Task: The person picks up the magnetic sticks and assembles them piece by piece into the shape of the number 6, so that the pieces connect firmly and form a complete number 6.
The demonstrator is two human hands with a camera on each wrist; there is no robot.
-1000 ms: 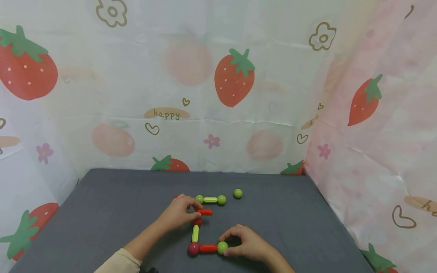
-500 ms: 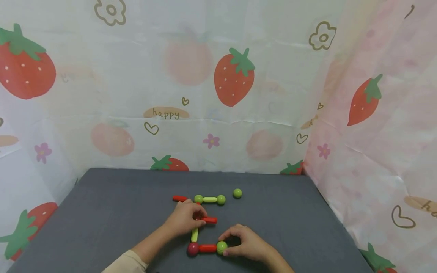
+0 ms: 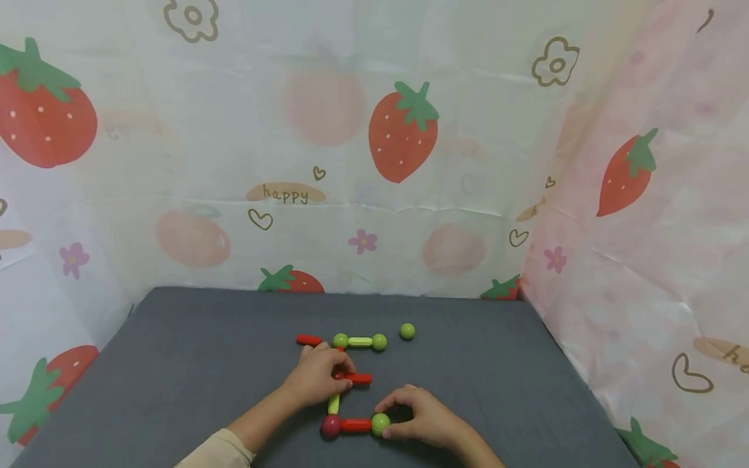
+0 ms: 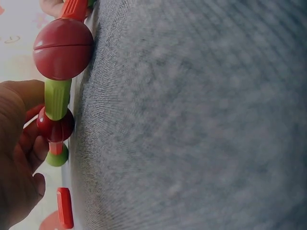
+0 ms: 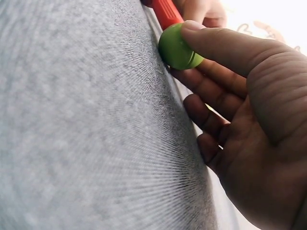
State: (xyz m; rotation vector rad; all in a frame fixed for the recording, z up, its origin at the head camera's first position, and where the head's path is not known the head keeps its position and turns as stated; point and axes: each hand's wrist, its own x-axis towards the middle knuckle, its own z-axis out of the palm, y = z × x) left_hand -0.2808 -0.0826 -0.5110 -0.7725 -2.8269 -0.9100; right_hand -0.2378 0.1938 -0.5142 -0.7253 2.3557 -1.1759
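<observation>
My left hand (image 3: 316, 377) pinches a short red stick (image 3: 362, 379) at its left end, beside a red ball (image 4: 55, 125) that the fingers partly hide in the head view. From that ball a yellow-green stick (image 3: 333, 404) leads to a larger dark red ball (image 3: 330, 426) nearer me. Another red stick (image 3: 356, 426) joins this ball to a green ball (image 3: 380, 424). Thumb and fingers of my right hand (image 3: 426, 417) pinch that green ball, low over the dark cloth. Whether the pinched stick touches the middle ball cannot be made out.
Farther back, two green balls (image 3: 379, 342) are linked by a yellow-green stick (image 3: 359, 342). A red piece runs from the left one toward the hidden ball. A loose green ball (image 3: 407, 331) lies to their right, a loose red stick (image 3: 308, 340) to their left.
My left hand has moved slightly toward me and right, bringing its red stick down beside the middle red ball. The loose red stick behind it is now uncovered. My right hand stays put.
</observation>
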